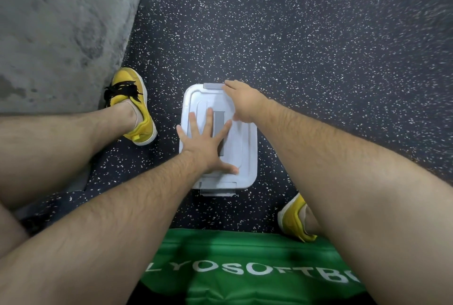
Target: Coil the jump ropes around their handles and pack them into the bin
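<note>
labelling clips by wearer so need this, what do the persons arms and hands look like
Both arms are bare, with no sleeves in view: the left forearm and right forearm are hairy along their length. The left hand and right hand wear no gloves, and no watch, band or ring shows on either.

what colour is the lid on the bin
White lid with grey clips, clear in the head view.

Left hand (206, 144) at frame centre, palm down, fingers splayed wide, thumb out to lower right. Right hand (244, 104) just above it (fingers straight, pointing upper left). Both forearms bare, outstretched.
</note>
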A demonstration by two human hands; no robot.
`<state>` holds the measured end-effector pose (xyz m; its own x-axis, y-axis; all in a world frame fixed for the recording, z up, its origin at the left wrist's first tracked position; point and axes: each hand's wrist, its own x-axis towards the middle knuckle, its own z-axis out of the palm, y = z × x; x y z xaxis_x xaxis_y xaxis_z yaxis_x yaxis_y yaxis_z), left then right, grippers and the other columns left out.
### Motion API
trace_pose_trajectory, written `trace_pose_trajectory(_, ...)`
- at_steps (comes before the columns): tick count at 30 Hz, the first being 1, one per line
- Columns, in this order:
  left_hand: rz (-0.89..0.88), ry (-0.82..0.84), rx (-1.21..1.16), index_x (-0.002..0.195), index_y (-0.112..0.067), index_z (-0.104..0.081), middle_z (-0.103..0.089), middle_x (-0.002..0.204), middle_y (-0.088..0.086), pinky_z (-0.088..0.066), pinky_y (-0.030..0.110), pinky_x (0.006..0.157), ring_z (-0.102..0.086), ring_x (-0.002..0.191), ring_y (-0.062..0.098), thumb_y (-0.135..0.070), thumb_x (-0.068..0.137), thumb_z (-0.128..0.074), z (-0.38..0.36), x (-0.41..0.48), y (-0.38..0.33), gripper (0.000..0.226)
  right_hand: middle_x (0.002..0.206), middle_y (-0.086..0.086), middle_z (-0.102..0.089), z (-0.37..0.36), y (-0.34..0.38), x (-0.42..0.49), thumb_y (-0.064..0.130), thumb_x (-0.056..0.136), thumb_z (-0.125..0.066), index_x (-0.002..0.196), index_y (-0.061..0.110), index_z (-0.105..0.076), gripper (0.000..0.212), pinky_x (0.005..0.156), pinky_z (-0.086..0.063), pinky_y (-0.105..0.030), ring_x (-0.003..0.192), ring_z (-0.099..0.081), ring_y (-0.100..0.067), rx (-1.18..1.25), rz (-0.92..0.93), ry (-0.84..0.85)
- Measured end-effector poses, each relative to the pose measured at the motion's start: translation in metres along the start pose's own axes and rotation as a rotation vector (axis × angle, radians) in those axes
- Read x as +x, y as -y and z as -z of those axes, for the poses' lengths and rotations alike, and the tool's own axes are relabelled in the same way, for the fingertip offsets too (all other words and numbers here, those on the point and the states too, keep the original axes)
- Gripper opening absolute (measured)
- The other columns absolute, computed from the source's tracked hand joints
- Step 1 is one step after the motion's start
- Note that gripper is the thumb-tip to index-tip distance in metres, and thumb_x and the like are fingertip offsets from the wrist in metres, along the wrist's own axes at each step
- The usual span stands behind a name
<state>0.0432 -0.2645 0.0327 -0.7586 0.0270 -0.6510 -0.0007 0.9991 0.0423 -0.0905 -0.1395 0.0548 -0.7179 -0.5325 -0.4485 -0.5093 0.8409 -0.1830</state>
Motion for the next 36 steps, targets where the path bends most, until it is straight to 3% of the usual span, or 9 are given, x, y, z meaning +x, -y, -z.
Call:
trace_pose_trajectory(3,-0.008,-0.016,0.007,0.147,-0.051,0.033,0.052,0.152,0.003,0.001,0.080,0.112,0.032,0.145,0.050,-0.105,0.048,-0.050,0.000,-0.001,0.001,0.139,0.160,-0.007,-0.025,-0.029,-0.003,-0.037,0.016,0.099,-0.055,0.146,0.007,-0.040,0.051,0.110,-0.039,-0.041,0.147,-0.026,-0.026,0.022,0.008,-0.132)
trace_pose_trajectory(6,-0.004,-0.028,0.012,0.148,-0.052,0.030,0.050,0.153,0.003,0.000,0.080,0.112,0.031,0.145,0.050,-0.104,0.047,-0.051,0.000,-0.001,0.000,0.139,0.134,-0.003,-0.051,-0.062,0.005,-0.084,0.028,0.101,-0.041,0.123,0.016,-0.054,0.029,0.095,-0.049,-0.045,0.112,-0.055,-0.025,0.101,-0.033,-0.222)
trace_pose_trajectory(9,-0.011,-0.055,0.009,0.151,-0.050,0.024,0.048,0.155,0.005,0.003,0.080,0.111,0.030,0.145,0.051,-0.101,0.054,-0.052,-0.003,-0.003,-0.001,0.134,0.138,-0.011,-0.047,-0.090,0.014,-0.129,0.032,0.094,-0.045,0.112,0.007,-0.058,0.034,0.092,-0.053,-0.045,0.117,-0.051,-0.027,0.085,0.080,-0.193)
trace_pose_trajectory(11,-0.034,-0.082,0.032,0.155,-0.046,0.017,0.044,0.157,0.007,0.003,0.080,0.111,0.027,0.146,0.052,-0.095,0.066,-0.050,-0.007,-0.006,0.001,0.122,0.152,-0.019,-0.036,-0.105,0.022,-0.155,0.046,0.089,-0.046,0.128,0.008,-0.055,0.055,0.111,-0.042,-0.046,0.138,-0.038,-0.033,0.073,0.168,-0.158)
trace_pose_trajectory(14,-0.143,-0.146,0.065,0.159,-0.042,0.011,0.037,0.162,0.007,0.005,0.074,0.116,0.028,0.146,0.050,-0.088,0.081,-0.035,-0.021,-0.016,0.009,0.102,0.165,-0.019,-0.001,-0.117,0.032,-0.173,0.075,0.083,-0.047,0.158,0.017,-0.017,0.099,0.125,-0.009,-0.044,0.153,-0.001,-0.031,-0.036,0.133,-0.044)
trace_pose_trajectory(17,-0.282,-0.143,0.128,0.159,-0.037,0.015,0.035,0.162,0.010,0.009,0.064,0.121,0.032,0.146,0.045,-0.087,0.086,-0.015,-0.037,-0.038,0.021,0.093,0.163,-0.025,0.006,-0.118,0.042,-0.170,0.080,0.078,-0.052,0.158,0.014,-0.009,0.113,0.124,-0.006,-0.049,0.152,0.005,-0.036,-0.164,0.098,-0.009)
trace_pose_trajectory(22,-0.336,-0.103,0.293,0.155,-0.025,0.028,0.041,0.157,0.018,0.006,0.060,0.123,0.036,0.144,0.044,-0.100,0.069,-0.033,-0.060,-0.056,0.021,0.130,0.163,-0.026,0.002,-0.120,0.048,-0.167,0.067,0.092,-0.044,0.158,0.012,-0.013,0.092,0.124,-0.007,-0.048,0.152,-0.002,-0.038,-0.199,0.090,-0.006)
trace_pose_trajectory(27,-0.367,-0.123,0.227,0.159,-0.028,0.019,0.032,0.163,0.013,-0.001,0.054,0.125,0.026,0.149,0.042,-0.071,0.088,-0.057,-0.053,-0.055,0.025,0.112,0.163,-0.024,-0.008,-0.109,0.040,-0.165,0.058,0.099,-0.035,0.155,0.013,-0.026,0.072,0.124,-0.015,-0.046,0.151,-0.013,-0.035,-0.104,0.128,-0.004)
trace_pose_trajectory(36,-0.346,-0.064,0.208,0.161,-0.037,0.003,0.019,0.168,0.003,-0.020,0.051,0.123,0.014,0.155,0.034,-0.075,0.088,-0.047,-0.035,-0.053,0.027,0.097,0.160,-0.022,-0.025,-0.113,0.037,-0.159,0.047,0.103,-0.040,0.146,0.014,-0.046,0.054,0.121,-0.024,-0.045,0.148,-0.027,-0.033,-0.013,0.112,-0.084)
